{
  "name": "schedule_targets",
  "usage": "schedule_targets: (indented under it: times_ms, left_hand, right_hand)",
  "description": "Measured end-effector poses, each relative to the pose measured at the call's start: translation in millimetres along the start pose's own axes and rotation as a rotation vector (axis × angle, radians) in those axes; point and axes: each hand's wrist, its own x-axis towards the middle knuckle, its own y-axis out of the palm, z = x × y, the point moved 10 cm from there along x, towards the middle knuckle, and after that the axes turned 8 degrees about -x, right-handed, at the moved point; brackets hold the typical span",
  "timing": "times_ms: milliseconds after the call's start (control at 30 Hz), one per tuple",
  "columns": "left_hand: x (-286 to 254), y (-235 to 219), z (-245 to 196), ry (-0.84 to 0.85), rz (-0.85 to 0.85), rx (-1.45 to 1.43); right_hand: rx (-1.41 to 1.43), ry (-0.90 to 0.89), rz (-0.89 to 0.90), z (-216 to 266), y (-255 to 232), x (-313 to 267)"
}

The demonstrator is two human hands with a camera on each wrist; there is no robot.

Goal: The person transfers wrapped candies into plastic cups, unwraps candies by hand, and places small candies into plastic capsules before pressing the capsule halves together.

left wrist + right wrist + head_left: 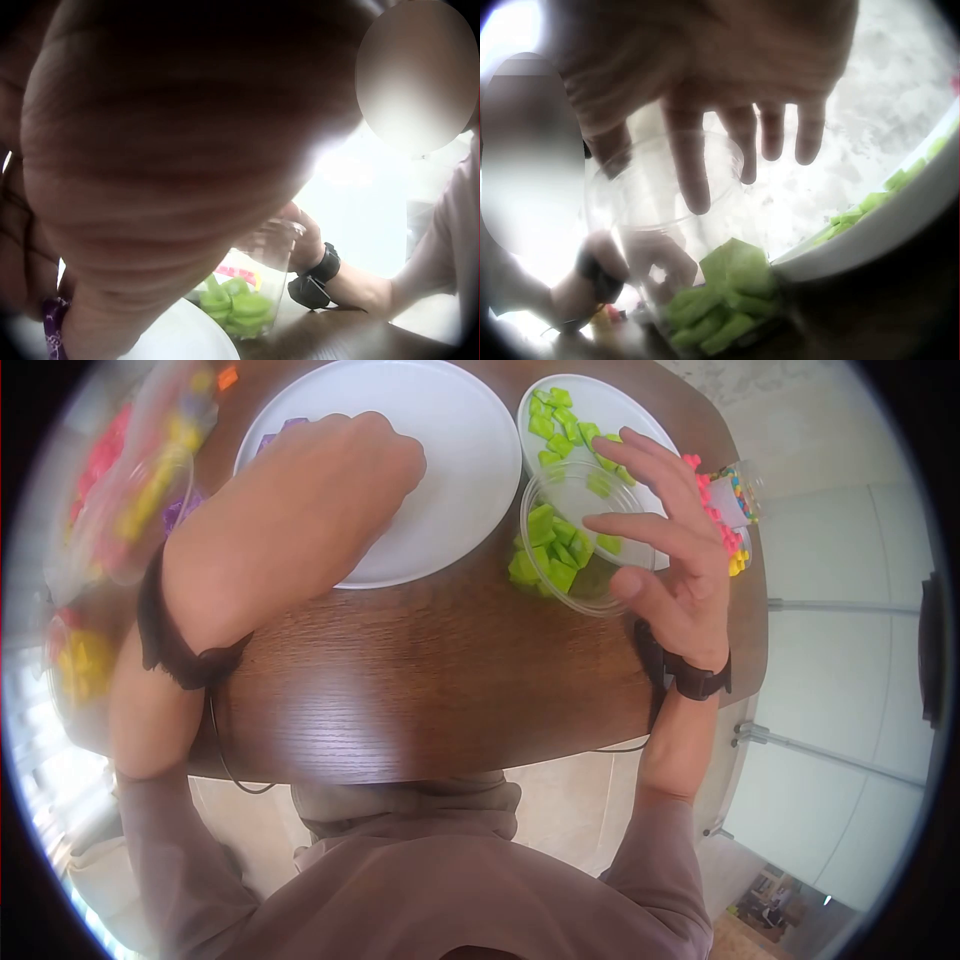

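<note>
My left hand (310, 490) is over the left side of a large round white plate (455, 420), back of the hand up. In the left wrist view its thumb and fingertip pinch a small purple piece (54, 324) with a white pattern. Purple pieces (285, 432) also show at the plate's left edge, partly hidden by the hand. My right hand (685, 550) has its fingers spread and nearly straight at the rim of a clear plastic cup (580, 595). Chunky bright green pieces (550, 550) lie in the cup's bottom.
Behind the cup stands a smaller white plate (610, 410) with several flat green pieces (560, 425). Pink pieces (735, 540) and a small jar of coloured bits (743, 495) are at the right. Clear containers with pink and yellow pieces (130, 510) crowd the left edge.
</note>
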Motion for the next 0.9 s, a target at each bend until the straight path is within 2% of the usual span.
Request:
schedule_targets:
  times_ms: [200,333,400,433,500,633,733,800,900]
  left_hand:
    - [2.2,-0.4,-2.5,0.003,-0.003,-0.011]
    - [0.4,1.5,-2.3,0.025,-0.018,-0.003]
    - [0.5,0.9,-3.1,0.016,-0.014,-0.010]
    - [0.6,1.6,-3.5,0.010,-0.009,-0.023]
    - [0.1,1.7,-4.1,0.002,-0.007,-0.017]
    - [-0.6,1.3,-4.6,0.011,-0.019,-0.018]
    - [0.2,2.4,-5.0,0.039,-0.030,-0.009]
    - [-0.9,3.7,-5.5,0.040,-0.025,-0.013]
    - [-0.5,2.0,-4.7,0.030,-0.029,-0.009]
  right_hand:
    - [0.017,0.122,0.015,-3.9,8.6,-2.3]
    - [-0.047,0.100,0.052,-4.2,12.1,-4.6]
    - [0.069,0.126,0.185,-12.0,22.1,-8.5]
    - [0.069,0.127,0.185,-11.8,19.6,-8.7]
    - [0.217,0.189,0.179,-13.8,14.5,-8.3]
    - [0.246,0.182,0.152,-5.9,19.8,-6.6]
    - [0.269,0.124,0.095,-3.2,21.8,-9.1]
    - [0.199,0.113,-0.018,-4.9,6.1,-7.8]
    - [0.226,0.039,-0.004,10.0,1.5,-3.8]
